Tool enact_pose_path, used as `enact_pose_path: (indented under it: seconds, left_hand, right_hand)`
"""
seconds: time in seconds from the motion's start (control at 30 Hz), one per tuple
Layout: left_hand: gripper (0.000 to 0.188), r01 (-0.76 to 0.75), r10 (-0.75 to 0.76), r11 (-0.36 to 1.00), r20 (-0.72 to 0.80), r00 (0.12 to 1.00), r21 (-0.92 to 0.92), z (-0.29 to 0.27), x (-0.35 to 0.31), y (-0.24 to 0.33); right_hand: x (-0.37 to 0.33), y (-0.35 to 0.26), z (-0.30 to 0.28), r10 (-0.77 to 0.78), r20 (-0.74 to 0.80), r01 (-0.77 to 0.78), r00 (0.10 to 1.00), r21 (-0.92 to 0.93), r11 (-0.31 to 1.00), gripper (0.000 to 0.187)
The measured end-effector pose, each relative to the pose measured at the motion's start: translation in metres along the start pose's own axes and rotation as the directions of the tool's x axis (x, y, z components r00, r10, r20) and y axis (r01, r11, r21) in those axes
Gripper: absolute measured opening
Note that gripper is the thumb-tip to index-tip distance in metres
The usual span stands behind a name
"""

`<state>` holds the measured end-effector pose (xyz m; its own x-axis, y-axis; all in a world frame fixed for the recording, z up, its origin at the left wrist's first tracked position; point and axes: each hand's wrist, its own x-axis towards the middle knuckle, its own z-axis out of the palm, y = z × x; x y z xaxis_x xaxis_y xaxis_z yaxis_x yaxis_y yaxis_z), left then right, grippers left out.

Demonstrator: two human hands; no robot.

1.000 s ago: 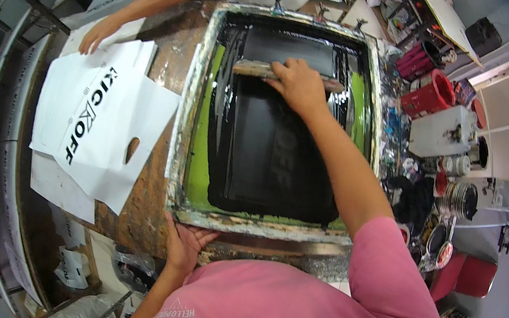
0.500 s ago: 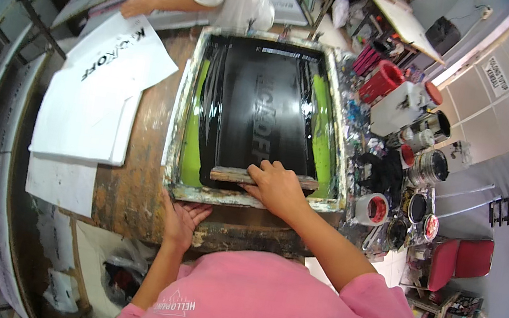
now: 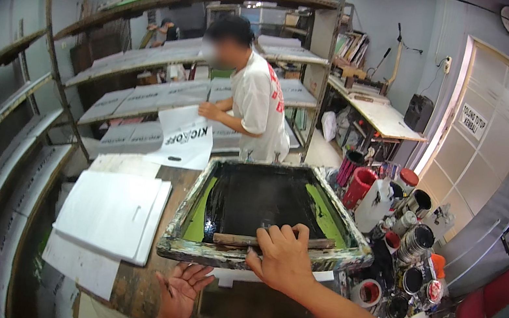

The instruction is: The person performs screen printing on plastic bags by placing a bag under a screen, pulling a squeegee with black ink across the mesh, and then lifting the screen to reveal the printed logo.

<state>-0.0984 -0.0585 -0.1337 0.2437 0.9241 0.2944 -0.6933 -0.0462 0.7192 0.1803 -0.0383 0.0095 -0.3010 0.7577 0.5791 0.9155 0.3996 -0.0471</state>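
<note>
Wooden scraper (image 3: 234,239) inside the frame (image 3: 201,254), along its near side, long axis left to right, black ink (image 3: 248,201) on the far side. My right hand (image 3: 282,258) is nearer, gripping the scraper between fingers and thumb, forearm slanting in from near right. My left hand (image 3: 183,290): palm up, fingers loosely spread, at the frame's near left corner; contact unclear.

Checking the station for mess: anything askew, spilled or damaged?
Mildly. Left of the frame, a white sheet juts out unevenly from under the stack. Frame and table are blotched with paint, probably old build-up rather than a spill. No clear damage.
</note>
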Motion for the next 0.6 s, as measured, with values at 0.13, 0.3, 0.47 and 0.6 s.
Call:
enact_pose_path:
  seconds: [0.13,0.3,0.47,0.6]
  left_hand:
    - [0.087,0.081,-0.018,0.363,-0.079,0.997,0.928,-0.004,0.027,-0.018]
    - [0.102,0.285,-0.174,-0.396,-0.376,0.91,0.873,-0.01,0.007,-0.064]
    - [0.111,0.244,-0.145,-0.425,-0.331,0.932,0.872,-0.021,-0.006,-0.086]
    - [0.108,0.238,-0.147,-0.378,-0.312,0.939,0.895,-0.012,0.006,-0.079]
  right_hand:
    - [0.061,0.013,-0.027,-0.03,-0.105,0.029,0.994,-0.011,1.0,0.034]
    - [0.105,0.03,-0.045,-0.025,-0.15,0.033,0.988,0.05,0.998,0.04]
    - [0.122,0.043,-0.045,-0.032,-0.137,0.035,0.99,0.026,0.999,0.043]
    - [0.128,0.044,-0.046,-0.026,-0.169,0.034,0.985,0.048,0.998,0.046]
